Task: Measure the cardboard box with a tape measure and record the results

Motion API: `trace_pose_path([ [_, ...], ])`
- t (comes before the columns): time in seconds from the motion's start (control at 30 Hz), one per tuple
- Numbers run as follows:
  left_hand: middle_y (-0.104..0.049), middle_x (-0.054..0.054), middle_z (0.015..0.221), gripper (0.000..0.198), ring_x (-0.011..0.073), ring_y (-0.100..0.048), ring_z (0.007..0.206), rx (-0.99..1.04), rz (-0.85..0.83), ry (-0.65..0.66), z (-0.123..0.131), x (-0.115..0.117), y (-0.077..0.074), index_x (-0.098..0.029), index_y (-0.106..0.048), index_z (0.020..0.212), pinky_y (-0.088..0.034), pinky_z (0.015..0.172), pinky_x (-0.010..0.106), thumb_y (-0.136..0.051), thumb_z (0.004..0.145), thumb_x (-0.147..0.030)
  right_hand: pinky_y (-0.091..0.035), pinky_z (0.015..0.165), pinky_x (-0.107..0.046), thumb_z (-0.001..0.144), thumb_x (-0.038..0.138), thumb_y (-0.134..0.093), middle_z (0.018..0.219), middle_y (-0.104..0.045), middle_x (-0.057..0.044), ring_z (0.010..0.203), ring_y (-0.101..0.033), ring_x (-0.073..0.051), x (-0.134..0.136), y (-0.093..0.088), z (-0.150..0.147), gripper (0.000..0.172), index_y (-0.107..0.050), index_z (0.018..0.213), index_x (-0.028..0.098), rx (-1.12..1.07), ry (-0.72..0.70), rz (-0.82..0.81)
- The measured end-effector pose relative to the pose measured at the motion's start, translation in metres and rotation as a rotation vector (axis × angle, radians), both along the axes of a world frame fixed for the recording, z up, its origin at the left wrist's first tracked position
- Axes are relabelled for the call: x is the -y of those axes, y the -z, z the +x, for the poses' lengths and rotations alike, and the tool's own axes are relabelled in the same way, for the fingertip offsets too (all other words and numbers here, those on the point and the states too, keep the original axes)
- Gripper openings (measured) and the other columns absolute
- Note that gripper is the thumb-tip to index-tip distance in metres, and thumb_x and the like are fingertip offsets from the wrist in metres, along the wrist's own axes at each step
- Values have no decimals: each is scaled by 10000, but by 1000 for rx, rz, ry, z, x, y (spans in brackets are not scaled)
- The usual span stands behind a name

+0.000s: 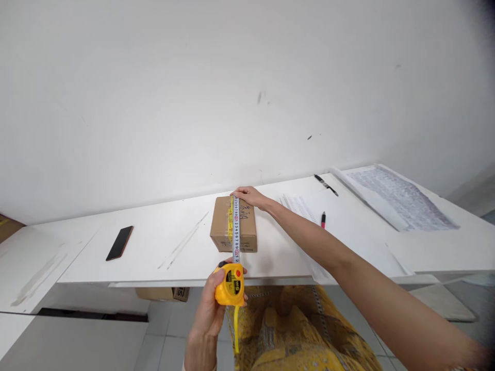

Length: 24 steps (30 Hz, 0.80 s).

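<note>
"What's biggest on your feed?"

"A white wall [154,103], then the white table [154,247] running along it. On the right lie papers: a densely written sheet [402,198], too blurred for me to read, and paler sheets [348,242] beside it."

"And the cardboard box?"

"I have the brown cardboard box [219,219] on the table near its front edge, dark handwriting on top. It sits between the hands: the right hand [250,196] at its far top edge, the left hand [207,309] just in front of it, on the near side."

"What else?"

"A black smartphone [119,243] lies flat, well apart to the left."

"The hands themselves?"

"I see the left one wrapped around a yellow tape measure [229,288], a yellow strap [236,330] hanging below. Its measuring blade [237,226] crosses the box top from back to front, and the right thumb and fingers pinch the far end."

"Smallest?"

"A black pen [326,185] near the papers and a red-and-black pen [323,220] on the pale sheets."
</note>
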<state>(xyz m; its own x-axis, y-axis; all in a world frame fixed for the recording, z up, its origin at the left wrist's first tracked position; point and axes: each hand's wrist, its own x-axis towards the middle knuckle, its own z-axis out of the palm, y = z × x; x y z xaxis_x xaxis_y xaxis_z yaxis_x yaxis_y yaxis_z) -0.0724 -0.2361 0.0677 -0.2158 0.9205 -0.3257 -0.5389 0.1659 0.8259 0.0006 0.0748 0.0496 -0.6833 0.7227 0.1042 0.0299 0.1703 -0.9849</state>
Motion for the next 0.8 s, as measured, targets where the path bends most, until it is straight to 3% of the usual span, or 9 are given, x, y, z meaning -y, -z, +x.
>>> trace_pose_path([
  [0.23, -707, 140, 1062, 472, 206, -671, 634, -12, -10, -10, 4, 0, 0, -144, -635, 1173, -562, 556, 337, -680, 813, -446, -437, 697, -276, 786, 398, -589, 870, -702, -35, 788, -590, -166, -6, 10, -7, 271, -719, 855, 170, -26, 6, 18],
  [0.4, -712, 151, 1051, 510, 208, -659, 675, -104, 14, 21, -12, 1, -5, -137, -658, 1145, -560, 535, 307, -722, 751, -454, -409, 695, -289, 790, 395, -567, 819, -657, -27, 753, -553, -160, 1, -12, 4, 239, -656, 773, 174, 0, 29, 79],
  [0.53, -716, 141, 1040, 569, 185, -636, 623, -214, 44, 144, -49, 7, -19, -145, -675, 1159, -540, 486, 278, -753, 683, -447, -342, 647, -281, 833, 419, -542, 730, -545, 11, 679, -448, -133, 13, -47, 39, 247, -535, 716, 201, -51, 109, 196],
  [0.63, -711, 132, 1058, 648, 194, -642, 679, -353, 79, 184, -89, 2, -36, -142, -657, 1223, -534, 510, 261, -762, 657, -440, -301, 608, -271, 845, 399, -550, 699, -483, 23, 649, -392, -122, 33, -61, 71, 244, -484, 708, 208, -38, 124, 264],
  [0.7, -719, 115, 1029, 667, 209, -649, 748, -451, 105, 106, -116, -11, -48, -146, -635, 1261, -524, 531, 241, -750, 673, -440, -282, 582, -266, 844, 412, -557, 664, -457, 30, 622, -373, -119, 54, -58, 87, 258, -475, 704, 211, 26, 147, 301],
  [0.8, -733, 108, 957, 626, 226, -658, 798, -551, 101, 18, -155, -43, -59, -131, -638, 1240, -519, 575, 244, -723, 706, -447, -288, 569, -264, 869, 475, -521, 620, -458, 36, 588, -389, -123, 90, -37, 96, 297, -459, 729, 221, 113, 215, 335],
])
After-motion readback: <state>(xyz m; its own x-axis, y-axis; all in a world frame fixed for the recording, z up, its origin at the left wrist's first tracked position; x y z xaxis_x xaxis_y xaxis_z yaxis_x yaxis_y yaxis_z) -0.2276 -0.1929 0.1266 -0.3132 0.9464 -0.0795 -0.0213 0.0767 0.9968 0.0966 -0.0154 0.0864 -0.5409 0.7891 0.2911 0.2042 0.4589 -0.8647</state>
